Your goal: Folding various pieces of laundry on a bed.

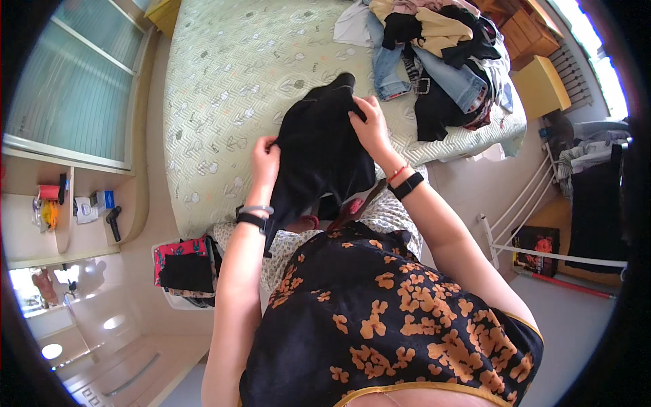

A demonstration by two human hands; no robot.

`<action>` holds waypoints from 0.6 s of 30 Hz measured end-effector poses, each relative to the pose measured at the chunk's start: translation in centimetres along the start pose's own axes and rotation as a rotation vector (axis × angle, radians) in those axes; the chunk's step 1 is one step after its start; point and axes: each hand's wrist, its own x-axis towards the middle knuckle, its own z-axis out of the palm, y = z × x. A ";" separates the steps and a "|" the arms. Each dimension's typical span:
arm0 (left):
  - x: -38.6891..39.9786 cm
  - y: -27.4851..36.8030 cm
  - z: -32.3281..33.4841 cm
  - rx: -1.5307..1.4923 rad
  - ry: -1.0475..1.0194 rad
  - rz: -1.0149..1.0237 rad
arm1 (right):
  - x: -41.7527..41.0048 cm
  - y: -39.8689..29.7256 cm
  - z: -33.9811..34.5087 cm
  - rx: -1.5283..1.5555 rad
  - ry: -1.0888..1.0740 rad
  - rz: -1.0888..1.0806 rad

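A black garment [325, 137] is stretched between my two hands, its upper part lying on the pale green quilted bedspread [229, 76] and its lower part hanging over the bed's edge in front of my legs. On its left edge my left hand [265, 157] pinches the cloth between thumb and fingers. My right hand [371, 124] grips the right edge, higher up near the folded top. Which kind of garment it is, I cannot tell. Beyond my right hand lies a loose heap of clothes with light blue jeans [450, 79] and a black piece with a belt buckle [422, 86].
A white basket [190, 303] with folded clothes stands on the floor at the left. Open shelves [91, 239] holding small items are beside the bed. At the right are a white metal drying rack [524, 203] with hanging clothes and a yellow cabinet [541, 89].
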 end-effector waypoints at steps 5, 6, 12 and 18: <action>-4.9 2.0 -5.1 0.218 0.253 0.023 | -2.0 -1.3 0.4 -0.379 -0.234 -0.563; -5.9 0.3 -5.8 0.294 0.148 -0.004 | -3.3 -0.1 1.5 -0.391 -0.329 -0.527; -7.3 -2.7 -6.3 0.350 -0.133 -0.094 | -3.8 3.9 4.0 -0.313 -0.508 -0.240; 0.1 1.7 -3.3 0.455 -0.086 0.379 | -0.4 2.9 4.7 -0.443 -0.157 -0.290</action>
